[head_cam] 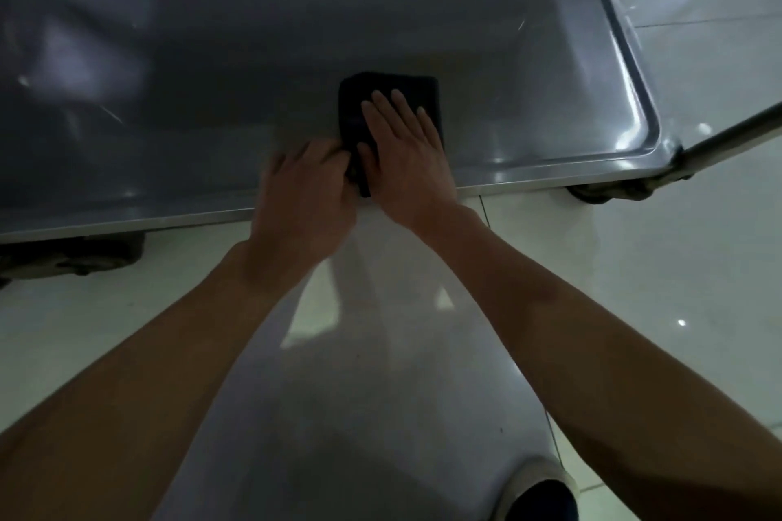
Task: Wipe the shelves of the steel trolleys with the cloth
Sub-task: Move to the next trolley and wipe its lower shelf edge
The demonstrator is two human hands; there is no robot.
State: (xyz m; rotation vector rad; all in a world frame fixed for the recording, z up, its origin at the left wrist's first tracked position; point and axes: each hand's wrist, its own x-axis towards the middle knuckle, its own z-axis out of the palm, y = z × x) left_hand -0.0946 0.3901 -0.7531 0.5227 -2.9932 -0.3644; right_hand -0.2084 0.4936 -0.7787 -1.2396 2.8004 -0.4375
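A dark folded cloth (391, 91) lies on the low steel trolley shelf (211, 68), near the shelf's front edge. My right hand (406, 156) rests flat on top of the cloth, fingers spread and pointing away from me. Just to its left, my left hand (302, 199) is blurred and curled, its fingertips pinching the cloth's near left corner. Most of the cloth's near half is hidden under my hands.
The shelf has a raised rim (622, 47) and rounded corners. A steel upright (728, 135) rises at the front right corner. Dark castor wheels (72, 254) sit below the front edge. Glossy pale floor tiles (634, 266) lie around the trolley.
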